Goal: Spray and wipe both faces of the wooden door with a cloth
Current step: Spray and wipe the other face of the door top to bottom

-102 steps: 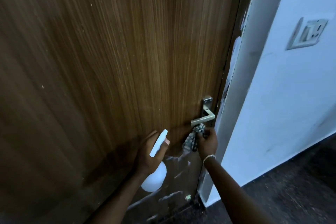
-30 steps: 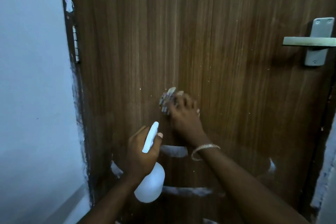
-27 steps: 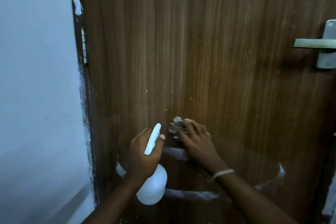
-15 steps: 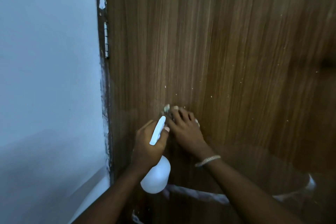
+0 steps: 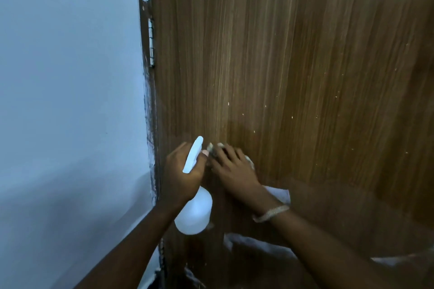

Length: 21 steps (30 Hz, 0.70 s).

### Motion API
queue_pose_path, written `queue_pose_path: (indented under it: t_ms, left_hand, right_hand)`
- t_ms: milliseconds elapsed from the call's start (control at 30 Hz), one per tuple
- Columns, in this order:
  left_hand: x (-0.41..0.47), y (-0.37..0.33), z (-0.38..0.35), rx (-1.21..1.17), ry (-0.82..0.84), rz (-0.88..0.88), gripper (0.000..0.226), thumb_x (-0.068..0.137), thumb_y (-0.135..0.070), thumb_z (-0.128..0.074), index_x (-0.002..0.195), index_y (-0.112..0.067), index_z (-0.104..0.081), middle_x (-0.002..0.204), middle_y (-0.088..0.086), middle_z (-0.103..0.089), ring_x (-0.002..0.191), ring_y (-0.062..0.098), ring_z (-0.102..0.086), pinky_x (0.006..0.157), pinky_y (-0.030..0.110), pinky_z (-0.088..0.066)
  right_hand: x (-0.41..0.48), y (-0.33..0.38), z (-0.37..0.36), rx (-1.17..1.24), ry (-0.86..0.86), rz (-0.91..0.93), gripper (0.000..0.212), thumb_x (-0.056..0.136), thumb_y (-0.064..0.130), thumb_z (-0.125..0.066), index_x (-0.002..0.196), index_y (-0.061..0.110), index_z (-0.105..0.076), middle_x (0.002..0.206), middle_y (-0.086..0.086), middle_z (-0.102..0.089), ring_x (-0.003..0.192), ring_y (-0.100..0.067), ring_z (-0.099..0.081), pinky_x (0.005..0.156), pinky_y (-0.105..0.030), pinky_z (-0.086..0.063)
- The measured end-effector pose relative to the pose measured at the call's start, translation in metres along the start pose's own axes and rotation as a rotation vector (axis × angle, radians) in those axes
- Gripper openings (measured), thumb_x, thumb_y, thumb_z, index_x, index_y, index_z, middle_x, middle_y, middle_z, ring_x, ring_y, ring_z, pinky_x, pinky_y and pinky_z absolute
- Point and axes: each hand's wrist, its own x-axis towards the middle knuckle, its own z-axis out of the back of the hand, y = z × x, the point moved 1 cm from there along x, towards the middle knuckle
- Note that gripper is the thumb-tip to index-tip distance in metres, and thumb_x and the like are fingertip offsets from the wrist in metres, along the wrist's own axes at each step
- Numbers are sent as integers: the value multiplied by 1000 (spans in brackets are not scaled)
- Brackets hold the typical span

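Observation:
The wooden door [image 5: 293, 65] fills the right of the head view, brown with fine vertical grain and small pale specks. My left hand [image 5: 182, 175] grips a white spray bottle [image 5: 195, 209] by its neck, the nozzle pointing up toward the door. My right hand [image 5: 231, 170] presses a cloth [image 5: 211, 148] flat against the door just right of the bottle. Only small bits of the cloth show past the fingertips; the hand hides the rest. A bracelet sits on the right wrist.
A pale blue wall [image 5: 68, 101] takes up the left side. The door's hinge [image 5: 151, 46] sits on the dark frame edge beside it. White smears [image 5: 237, 240] mark the lower door near my forearms.
The view has swung left since the handle was in sight. My right hand has wiped the cloth from near the handle across toward the hinge side, ending close beside the bottle.

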Motion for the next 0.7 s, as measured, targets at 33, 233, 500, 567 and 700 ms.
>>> queue_pose_path:
  t_ms: [33, 233, 500, 567, 700]
  left_hand:
    - [1, 6, 3, 20, -25, 18, 30, 92, -26, -71, 113, -3, -75, 102, -1, -75, 90, -17, -63, 81, -1, -45]
    - [6, 28, 22, 92, -57, 15, 30, 88, -24, -74, 107, -1, -76, 96, -8, -69, 78, -10, -63, 77, -3, -46]
    - [14, 38, 38, 117, -74, -40, 24, 91, -18, -73, 110, -3, -74, 99, -16, -69, 94, -17, -65, 82, -1, -47]
    - [13, 53, 43, 103, -102, -3, 18, 89, -21, -73, 101, -8, -73, 87, -19, -66, 79, -1, -70, 73, 1, -50]
    - [6, 73, 47, 131, -115, 25, 19, 90, -28, -72, 91, -9, -71, 77, -9, -64, 62, 11, -65, 64, 8, -52]
  right_hand:
    - [-20, -4, 3, 13, 21, -23, 72, 69, 36, -87, 134, 20, -61, 141, -12, -54, 129, -34, -47, 100, -48, -49]
    - [61, -47, 40, 11, -257, -603, 68, 82, 21, -63, 147, 17, -45, 144, -19, -40, 126, -40, -37, 98, -55, -38]
    - [45, 45, -32, 29, 106, 90, 52, 82, 30, -78, 130, 15, -65, 140, -12, -57, 128, -33, -53, 102, -46, -47]
    - [21, 30, -19, 53, 93, -68, 59, 77, 29, -79, 132, 15, -63, 140, -14, -54, 126, -35, -49, 97, -48, -47]
    - [80, -8, 14, 9, -160, -409, 67, 75, 23, -71, 139, 13, -55, 141, -19, -44, 124, -38, -39, 95, -52, -42]
